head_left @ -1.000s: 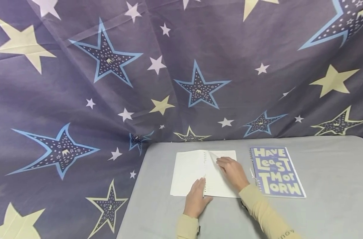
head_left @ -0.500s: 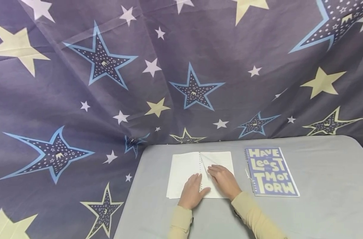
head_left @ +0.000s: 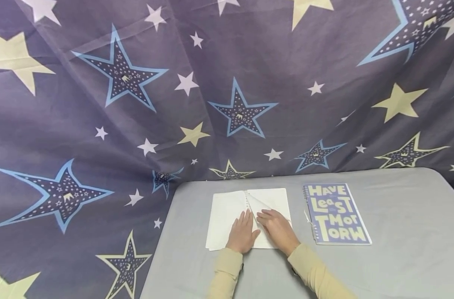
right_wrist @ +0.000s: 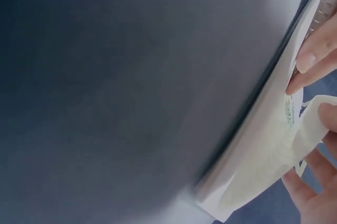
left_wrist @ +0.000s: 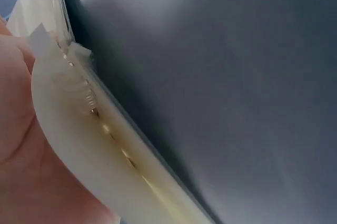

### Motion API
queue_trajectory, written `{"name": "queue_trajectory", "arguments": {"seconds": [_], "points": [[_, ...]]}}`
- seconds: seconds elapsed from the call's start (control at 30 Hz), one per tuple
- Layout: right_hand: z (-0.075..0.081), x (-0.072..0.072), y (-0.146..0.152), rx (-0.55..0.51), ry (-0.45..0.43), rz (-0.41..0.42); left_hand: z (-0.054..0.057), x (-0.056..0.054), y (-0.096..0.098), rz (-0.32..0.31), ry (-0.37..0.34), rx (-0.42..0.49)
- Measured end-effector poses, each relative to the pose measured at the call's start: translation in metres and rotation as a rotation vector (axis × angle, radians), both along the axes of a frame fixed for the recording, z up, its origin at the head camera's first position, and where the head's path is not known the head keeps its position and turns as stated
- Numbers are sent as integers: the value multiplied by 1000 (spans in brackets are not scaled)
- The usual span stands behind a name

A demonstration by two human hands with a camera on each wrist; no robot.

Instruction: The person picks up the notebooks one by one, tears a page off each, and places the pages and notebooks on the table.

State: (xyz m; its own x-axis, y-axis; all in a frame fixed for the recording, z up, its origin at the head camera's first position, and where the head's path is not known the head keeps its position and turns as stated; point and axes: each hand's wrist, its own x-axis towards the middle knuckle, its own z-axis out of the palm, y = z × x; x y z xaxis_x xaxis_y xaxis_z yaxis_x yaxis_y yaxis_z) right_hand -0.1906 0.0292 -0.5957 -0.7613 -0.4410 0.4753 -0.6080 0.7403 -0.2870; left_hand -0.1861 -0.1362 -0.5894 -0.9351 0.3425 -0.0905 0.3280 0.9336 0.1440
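An open spiral notebook (head_left: 221,216) with white pages lies on the grey table. My left hand (head_left: 242,233) rests flat on it by the spiral binding, its fingers pointing toward the far edge. Just to the right, my right hand (head_left: 278,231) pinches a lifted page (head_left: 259,202) between thumb and fingers. In the right wrist view this page (right_wrist: 274,166) bends up, with the right thumb (right_wrist: 329,116) on its near side and fingers behind it. The left wrist view has the left palm (left_wrist: 31,134) beside a curled sheet (left_wrist: 68,103) and the binding.
A second spiral notebook (head_left: 337,214), closed, with a purple cover and large cream letters, lies to the right. A white cord (head_left: 307,217) hangs by its spiral. Behind the table (head_left: 398,232) hangs a dark purple cloth (head_left: 286,62) printed with stars.
My right hand has moved left and a little nearer, drawing the lifted page toward the binding. The left hand stays at the spine. The whole head view has shifted slightly.
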Motion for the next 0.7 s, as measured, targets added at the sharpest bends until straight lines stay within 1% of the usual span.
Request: {"name": "queue_trajectory", "arguments": {"seconds": [0.07,0.17,0.3,0.37,0.47,0.57,0.63,0.7], "points": [[-1,0,0,7,7,-6,-2,-2,1,7,15,0],[-2,0,1,8,4,-12,-6,-5,2,11,62,-6],[-1,2,0,-7,-18,1,-10,-6,4,16,113,-71],[0,3,-1,-14,-30,3,-12,-7,4,20,120,-102],[0,5,-1,-24,-45,-4,-11,-9,4,24,111,-115],[1,5,0,-32,-52,-7,-7,-11,2,19,99,-98],[0,5,1,-33,-56,-3,-5,-12,1,12,73,-79],[0,5,1,-29,-67,-2,-3,-12,0,7,28,-48]]}}
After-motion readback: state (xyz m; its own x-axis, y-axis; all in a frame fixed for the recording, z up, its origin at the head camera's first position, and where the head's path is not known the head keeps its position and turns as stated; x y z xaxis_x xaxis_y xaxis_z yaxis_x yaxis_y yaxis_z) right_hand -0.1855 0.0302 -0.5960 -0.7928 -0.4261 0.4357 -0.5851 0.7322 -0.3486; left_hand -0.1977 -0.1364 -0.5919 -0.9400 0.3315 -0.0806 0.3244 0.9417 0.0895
